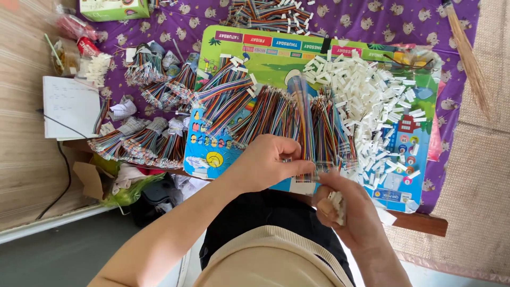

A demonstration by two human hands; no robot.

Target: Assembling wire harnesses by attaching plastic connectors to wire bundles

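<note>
The left hand is pinching a ribbon cable upright. The right hand is clutching what look like white connectors, above the desk.

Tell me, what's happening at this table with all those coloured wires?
A person is working with both bare hands over a colourful printed board. The left hand pinches a flat strip of rainbow-coloured wires that stands up from its grip. The right hand holds a few small white plastic connectors close to the strip's lower end. More wire bundles lie across the board, with a heap of white connectors on the right.
</note>
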